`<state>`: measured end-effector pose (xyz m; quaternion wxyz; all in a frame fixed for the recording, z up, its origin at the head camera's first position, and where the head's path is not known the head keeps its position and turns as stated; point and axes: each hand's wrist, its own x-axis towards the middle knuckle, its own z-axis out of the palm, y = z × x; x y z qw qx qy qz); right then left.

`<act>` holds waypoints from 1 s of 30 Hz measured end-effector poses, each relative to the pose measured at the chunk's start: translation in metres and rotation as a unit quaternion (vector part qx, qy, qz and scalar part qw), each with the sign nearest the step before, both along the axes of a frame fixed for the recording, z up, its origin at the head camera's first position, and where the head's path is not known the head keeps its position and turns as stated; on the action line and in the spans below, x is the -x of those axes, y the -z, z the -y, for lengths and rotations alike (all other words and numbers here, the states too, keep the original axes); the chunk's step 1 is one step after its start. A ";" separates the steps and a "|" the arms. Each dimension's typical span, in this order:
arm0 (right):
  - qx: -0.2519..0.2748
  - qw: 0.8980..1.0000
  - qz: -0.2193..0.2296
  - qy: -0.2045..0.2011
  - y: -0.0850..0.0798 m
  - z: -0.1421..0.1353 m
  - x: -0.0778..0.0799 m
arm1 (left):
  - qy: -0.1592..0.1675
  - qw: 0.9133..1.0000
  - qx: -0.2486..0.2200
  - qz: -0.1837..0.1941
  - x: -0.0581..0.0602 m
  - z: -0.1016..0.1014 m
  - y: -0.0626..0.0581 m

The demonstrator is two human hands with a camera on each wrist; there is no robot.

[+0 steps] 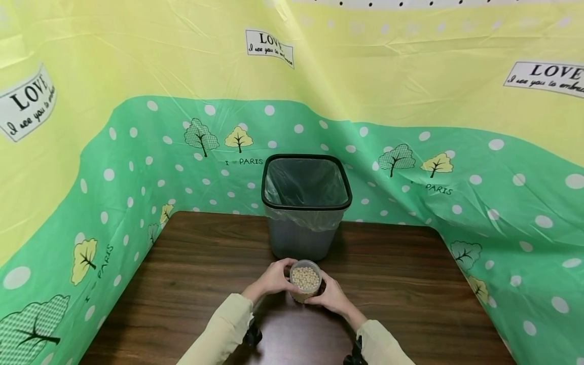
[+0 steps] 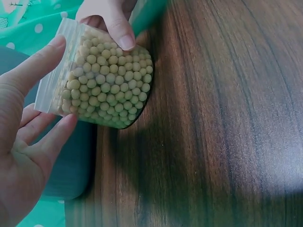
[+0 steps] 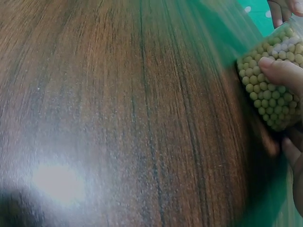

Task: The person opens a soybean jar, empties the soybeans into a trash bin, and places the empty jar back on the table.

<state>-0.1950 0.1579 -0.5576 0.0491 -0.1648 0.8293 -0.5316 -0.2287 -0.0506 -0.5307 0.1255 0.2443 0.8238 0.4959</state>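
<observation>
A small clear plastic jar (image 1: 304, 282) full of round pale-yellow soybeans stands at the middle of the table, between both hands. My left hand (image 1: 275, 277) grips its left side near the rim, thumb and fingers spread around it in the left wrist view. From the right, my right hand (image 1: 334, 296) holds the jar lower down; its thumb (image 3: 279, 71) lies across the beans' side in the right wrist view. Through the clear wall of the jar (image 2: 104, 80) the beans show nearly up to the rim. Whether its base touches the table is hard to tell.
Just behind the jar stands a dark grey bin (image 1: 301, 238) with a black rim and a clear plastic liner. The brown wood-grain table (image 1: 205, 268) carries both. A green and yellow printed curtain (image 1: 150, 147) encloses the table's back and sides.
</observation>
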 end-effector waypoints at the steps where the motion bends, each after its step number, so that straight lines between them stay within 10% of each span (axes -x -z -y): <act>1: -0.001 1.000 0.001 -0.001 -0.006 0.001 -0.003 | -0.002 1.000 -0.008 0.012 -0.001 0.000 0.000; 9: -0.026 0.998 -0.049 0.002 -0.047 0.000 -0.012 | 0.008 0.994 -0.100 0.047 -0.008 0.004 -0.018; 20: -0.045 0.979 -0.197 -0.015 -0.079 -0.006 0.003 | 0.028 0.983 -0.179 0.038 -0.024 0.015 -0.085; 30: -0.006 0.981 -0.191 -0.034 -0.103 -0.006 0.007 | 0.019 0.964 -0.262 0.034 -0.014 0.014 -0.078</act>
